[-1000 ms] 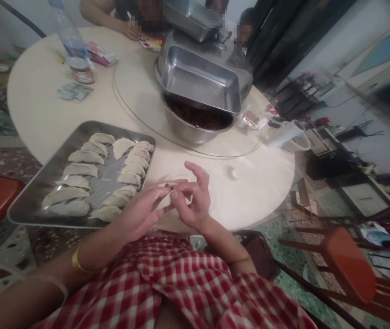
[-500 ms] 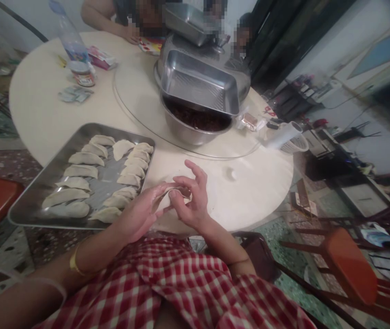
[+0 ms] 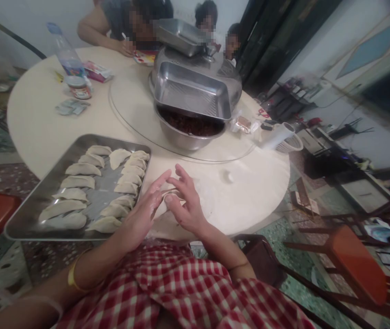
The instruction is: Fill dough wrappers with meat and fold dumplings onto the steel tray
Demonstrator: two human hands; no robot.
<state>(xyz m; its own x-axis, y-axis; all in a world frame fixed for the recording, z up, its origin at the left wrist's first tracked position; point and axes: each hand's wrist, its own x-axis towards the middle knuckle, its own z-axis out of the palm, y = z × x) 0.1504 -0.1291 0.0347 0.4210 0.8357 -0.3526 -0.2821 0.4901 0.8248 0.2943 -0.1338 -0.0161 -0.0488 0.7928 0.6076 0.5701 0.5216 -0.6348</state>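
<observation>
Between my two hands, just above the table's near edge, is a pale dumpling (image 3: 161,209), partly hidden by the fingers. My left hand (image 3: 143,211) cups it from the left, its fingers pointing up and away. My right hand (image 3: 187,204) pinches its rim, with the thumb on the near side and the fingers behind. Beside my left forearm lies a metal tray (image 3: 104,204) holding two rows of folded dumplings (image 3: 78,182). How far the edge is sealed I cannot make out.
On the round table (image 3: 256,196), a steel bowl of dark filling (image 3: 190,141) stands under a tilted steel pan (image 3: 193,93). A bottle (image 3: 66,52), a jar (image 3: 78,87) and packets sit far left. A basket (image 3: 289,143) stands right. Several people sit beyond.
My left fingers have lifted and straightened, and my hands have come closer together around the dumpling. The camera view has shifted slightly, so the table sits lower.
</observation>
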